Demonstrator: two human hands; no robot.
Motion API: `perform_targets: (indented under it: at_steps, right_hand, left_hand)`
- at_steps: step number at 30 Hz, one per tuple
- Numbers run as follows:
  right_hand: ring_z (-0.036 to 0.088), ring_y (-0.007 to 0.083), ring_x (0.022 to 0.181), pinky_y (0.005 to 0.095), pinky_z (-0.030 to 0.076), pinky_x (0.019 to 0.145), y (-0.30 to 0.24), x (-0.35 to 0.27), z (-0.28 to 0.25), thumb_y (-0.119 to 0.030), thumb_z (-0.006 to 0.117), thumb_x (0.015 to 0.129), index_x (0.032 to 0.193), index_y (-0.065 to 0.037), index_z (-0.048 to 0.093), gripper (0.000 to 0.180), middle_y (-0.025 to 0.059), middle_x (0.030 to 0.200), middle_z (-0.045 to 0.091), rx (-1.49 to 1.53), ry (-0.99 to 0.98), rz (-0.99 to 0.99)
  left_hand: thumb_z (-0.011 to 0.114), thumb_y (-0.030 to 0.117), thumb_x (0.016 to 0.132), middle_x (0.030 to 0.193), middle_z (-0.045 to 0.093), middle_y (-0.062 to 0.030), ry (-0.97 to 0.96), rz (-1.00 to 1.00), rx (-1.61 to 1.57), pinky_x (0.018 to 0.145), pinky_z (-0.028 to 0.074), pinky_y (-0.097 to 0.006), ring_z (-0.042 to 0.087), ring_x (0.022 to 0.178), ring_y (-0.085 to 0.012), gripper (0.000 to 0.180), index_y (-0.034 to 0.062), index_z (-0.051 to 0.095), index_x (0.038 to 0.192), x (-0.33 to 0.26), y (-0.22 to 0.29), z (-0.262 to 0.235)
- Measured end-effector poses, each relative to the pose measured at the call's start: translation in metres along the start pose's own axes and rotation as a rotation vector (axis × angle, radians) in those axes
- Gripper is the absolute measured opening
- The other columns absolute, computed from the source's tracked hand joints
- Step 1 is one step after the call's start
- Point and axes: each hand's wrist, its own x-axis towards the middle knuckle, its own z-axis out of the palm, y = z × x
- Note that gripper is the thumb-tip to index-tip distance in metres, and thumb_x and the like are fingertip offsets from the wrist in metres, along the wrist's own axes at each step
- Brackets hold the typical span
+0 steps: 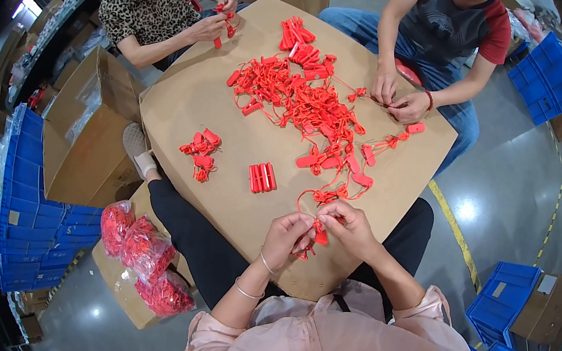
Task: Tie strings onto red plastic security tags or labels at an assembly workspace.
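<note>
Near the table's front edge, my left hand (289,237) and my right hand (351,228) are close together, thumbs and fingers pinched on a red cord (303,201). A small red plastic piece (320,232) hangs from it just under my fingertips. The cord loops up toward a big tangled heap of red cords (318,104) with flat red plastic pieces among them. Left of the heap, several red tubes (262,178) lie side by side in a row. Farther left sits a small pile of corded red pieces (202,155).
A brown cardboard sheet (215,99) covers the table. Two people sit across it, handling red cords; one's hands (407,105) are at the right edge. At left stand bags of red cords (146,248), an open carton (82,130) and blue crates (24,200).
</note>
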Motion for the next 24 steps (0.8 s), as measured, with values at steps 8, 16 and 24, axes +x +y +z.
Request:
perform_targets:
  at_steps: [8,16,24]
  right_hand:
    - [0.051,0.0031,0.064,0.0181,0.041,0.056,0.000,-0.002,0.005,-0.008,0.050,0.090,0.094,-0.002,0.055,0.009,0.0008,0.074,0.058,0.136,-0.022,0.252]
    - [0.057,0.0132,0.090,0.0280,0.048,0.079,0.020,-0.023,0.009,-0.010,0.050,0.090,0.102,-0.002,0.048,0.014,0.0071,0.097,0.055,0.727,-0.090,0.272]
    - [0.059,0.0121,0.081,0.0263,0.048,0.076,0.010,-0.027,0.006,0.001,0.059,0.082,0.100,0.000,0.050,0.020,0.0067,0.090,0.060,0.619,-0.132,0.244]
  left_hand:
    - [0.054,0.020,0.089,0.064,0.055,0.0001,-0.088,-0.133,0.148,0.040,0.029,-0.017,0.040,0.044,-0.0028,0.019,0.0037,0.057,0.080,-0.001,-0.003,0.009]
    - [0.056,0.015,0.088,0.062,0.056,-0.0025,0.098,0.069,-0.053,0.037,0.027,-0.019,0.038,0.040,-0.0034,0.014,0.0033,0.058,0.081,-0.001,-0.008,-0.003]
    - [0.056,0.015,0.088,0.062,0.056,-0.0011,0.171,0.175,0.144,0.041,0.030,-0.018,0.040,0.046,-0.0024,0.014,0.0017,0.059,0.083,0.000,-0.008,-0.010]
